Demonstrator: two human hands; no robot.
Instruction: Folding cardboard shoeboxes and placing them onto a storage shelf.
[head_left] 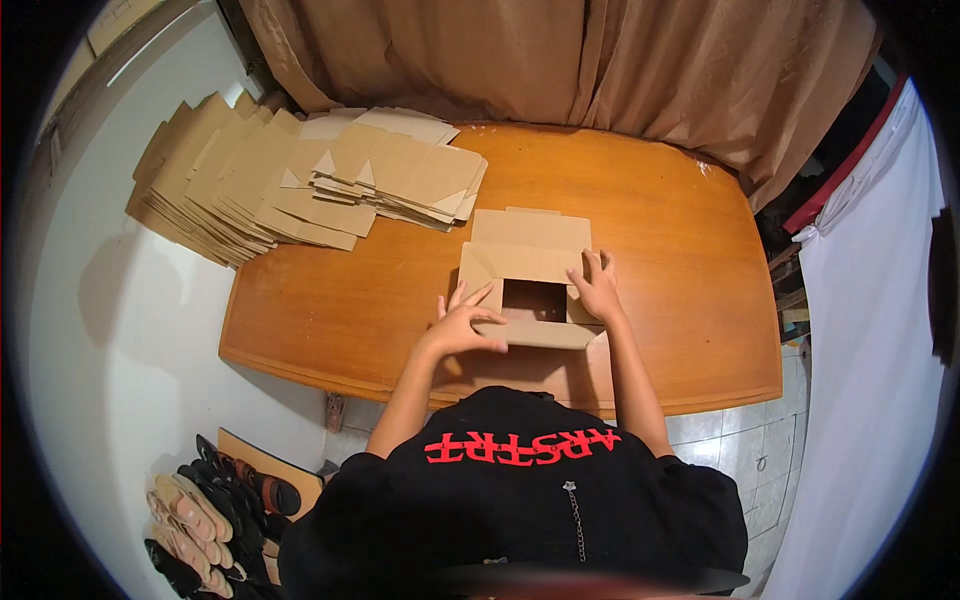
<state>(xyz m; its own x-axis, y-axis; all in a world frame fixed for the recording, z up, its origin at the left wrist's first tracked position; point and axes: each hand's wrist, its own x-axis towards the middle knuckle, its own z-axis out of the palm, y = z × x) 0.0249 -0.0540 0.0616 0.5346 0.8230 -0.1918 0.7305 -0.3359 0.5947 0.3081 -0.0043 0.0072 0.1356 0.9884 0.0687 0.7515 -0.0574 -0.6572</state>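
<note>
A small brown cardboard box (530, 227) stands on the table in front of me, with its long back flap raised away from me. Its dark inside shows through a gap between the side flaps, which fold inward. My left hand (464, 326) rests at the left side flap, fingers spread and thumb stretched toward the front flap. At the right side flap is my right hand (598, 287), its fingers apart and slightly bent, touching the cardboard. Neither hand is wrapped round anything. The undersides of some fingers are hidden.
The wooden table (640, 190) has flattened cardboard boxes (235, 165) fanned out at its far left, beside a smaller pile of flat boxes (410, 165). Brown curtains (450, 55) hang behind it. Several shoes (205, 510) lie on the floor at lower left. A white cloth (875, 300) hangs at right.
</note>
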